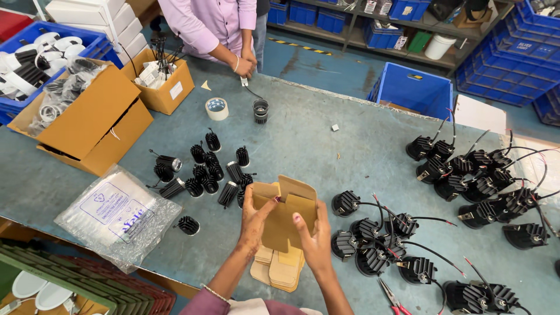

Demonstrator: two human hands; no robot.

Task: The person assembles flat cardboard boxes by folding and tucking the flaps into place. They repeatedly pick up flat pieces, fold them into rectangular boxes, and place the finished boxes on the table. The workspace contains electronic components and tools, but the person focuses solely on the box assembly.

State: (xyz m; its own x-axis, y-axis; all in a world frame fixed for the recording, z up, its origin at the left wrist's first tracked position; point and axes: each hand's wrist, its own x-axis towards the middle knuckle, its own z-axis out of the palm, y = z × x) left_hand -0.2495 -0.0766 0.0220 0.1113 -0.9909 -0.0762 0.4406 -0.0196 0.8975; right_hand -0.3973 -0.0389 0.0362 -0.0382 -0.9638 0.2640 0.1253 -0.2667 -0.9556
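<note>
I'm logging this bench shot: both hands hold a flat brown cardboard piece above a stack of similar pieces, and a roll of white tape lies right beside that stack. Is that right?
Not quite. In the head view the left hand and right hand do hold the flat brown cardboard piece above the stack of similar pieces, but the roll of white tape lies far across the table, near the open brown carton.

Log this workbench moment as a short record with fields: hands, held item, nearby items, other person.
left hand: grips the cardboard piece's left edge
right hand: grips its right edge
cardboard piece: tan, partly folded, flaps up
flat cardboard stack: on table under hands
black finned housings: loose cluster to the left
wired housings: to the right
other person: across the table, hands together
</note>
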